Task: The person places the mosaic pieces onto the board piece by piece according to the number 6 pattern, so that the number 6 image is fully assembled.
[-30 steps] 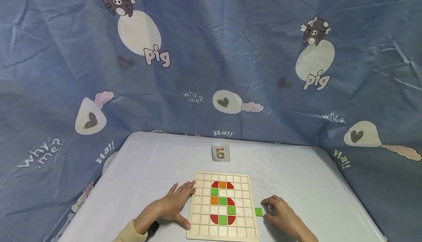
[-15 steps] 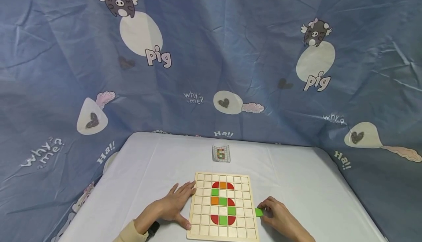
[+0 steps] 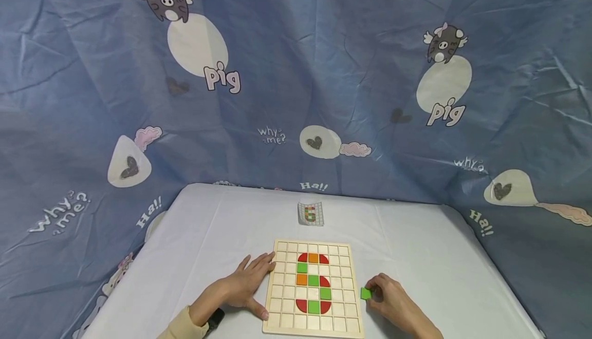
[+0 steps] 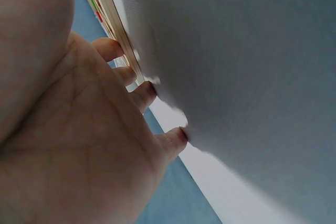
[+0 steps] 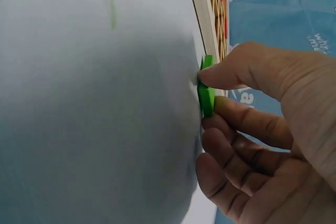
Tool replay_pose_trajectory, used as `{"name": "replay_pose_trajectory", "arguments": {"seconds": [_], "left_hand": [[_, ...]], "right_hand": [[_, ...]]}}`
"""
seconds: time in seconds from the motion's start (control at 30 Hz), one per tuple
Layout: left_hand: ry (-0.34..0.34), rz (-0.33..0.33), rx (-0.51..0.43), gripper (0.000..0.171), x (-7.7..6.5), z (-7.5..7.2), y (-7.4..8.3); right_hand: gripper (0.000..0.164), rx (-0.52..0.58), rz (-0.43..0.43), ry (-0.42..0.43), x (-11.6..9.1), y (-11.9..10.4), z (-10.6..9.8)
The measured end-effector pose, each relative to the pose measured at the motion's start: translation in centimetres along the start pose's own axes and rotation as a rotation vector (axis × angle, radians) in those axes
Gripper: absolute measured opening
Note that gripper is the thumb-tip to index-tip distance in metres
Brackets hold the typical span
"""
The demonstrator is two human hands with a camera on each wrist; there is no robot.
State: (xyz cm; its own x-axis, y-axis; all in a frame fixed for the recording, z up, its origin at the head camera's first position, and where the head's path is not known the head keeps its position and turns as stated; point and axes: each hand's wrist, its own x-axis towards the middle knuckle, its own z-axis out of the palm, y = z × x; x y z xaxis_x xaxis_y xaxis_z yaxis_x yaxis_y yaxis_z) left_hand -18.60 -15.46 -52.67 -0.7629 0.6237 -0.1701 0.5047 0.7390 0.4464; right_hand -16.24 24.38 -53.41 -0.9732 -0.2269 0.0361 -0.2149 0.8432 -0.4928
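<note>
A light wooden grid board [image 3: 287, 322] lies on the white table, with red rounded pieces and orange and green square tiles set in its middle cells. My left hand [image 3: 242, 285] lies with spread, straight fingers along the board's left edge; in the left wrist view the fingertips [image 4: 109, 49] touch its side. Just off the board's right edge, my right hand [image 3: 393, 300] pinches a green square tile [image 3: 365, 294] between thumb and fingers. The right wrist view has this tile [image 5: 206, 90] tilted close over the tabletop, the thumb pressed on it and the other fingers curled.
Beyond the board lies a small printed card [image 3: 311, 214] with a coloured grid figure. A blue patterned curtain [image 3: 296, 72] hangs behind the white table [image 3: 222, 236]. A dark watch [image 3: 215, 323] sits on the left wrist.
My right hand has closed in on the green tile, pinched it, and shifted it slightly away from the board's edge. The left hand has stayed on the board's left edge.
</note>
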Motion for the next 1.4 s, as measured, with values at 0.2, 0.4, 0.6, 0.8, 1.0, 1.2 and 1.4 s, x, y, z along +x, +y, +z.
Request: {"name": "replay_pose_trajectory", "arguments": {"seconds": [0.2,0.4,0.6,0.8,1.0,1.2,1.4], "left_hand": [[-0.009,-0.017,0.002,0.123,0.0,0.1,0.2],[-0.002,-0.009,-0.004,0.123,0.0,0.1,0.2],[0.002,-0.004,-0.006,0.122,0.0,0.1,0.0],[-0.007,-0.006,-0.005,0.121,0.0,-0.3,0.2],[-0.007,-0.004,-0.006,0.121,0.0,-0.4,0.3],[-0.003,-0.001,-0.003,0.121,0.0,-0.3,0.3],[-0.003,-0.006,0.001,0.121,0.0,-0.2,0.3]], "right_hand": [[0.023,0.022,0.044,0.061,0.2,0.0,-0.6],[0.021,0.060,0.016,0.134,0.7,-0.9,-1.5],[0.018,0.069,-0.097,0.141,1.5,-3.5,-1.5],[0.018,0.079,-0.241,0.045,2.3,-6.7,-0.1],[0.016,0.029,-0.340,-0.031,3.1,-9.5,2.0],[0.020,-0.060,-0.367,-0.093,3.6,-10.9,3.7],[0.019,-0.077,-0.353,-0.131,4.0,-11.3,4.9]]}}
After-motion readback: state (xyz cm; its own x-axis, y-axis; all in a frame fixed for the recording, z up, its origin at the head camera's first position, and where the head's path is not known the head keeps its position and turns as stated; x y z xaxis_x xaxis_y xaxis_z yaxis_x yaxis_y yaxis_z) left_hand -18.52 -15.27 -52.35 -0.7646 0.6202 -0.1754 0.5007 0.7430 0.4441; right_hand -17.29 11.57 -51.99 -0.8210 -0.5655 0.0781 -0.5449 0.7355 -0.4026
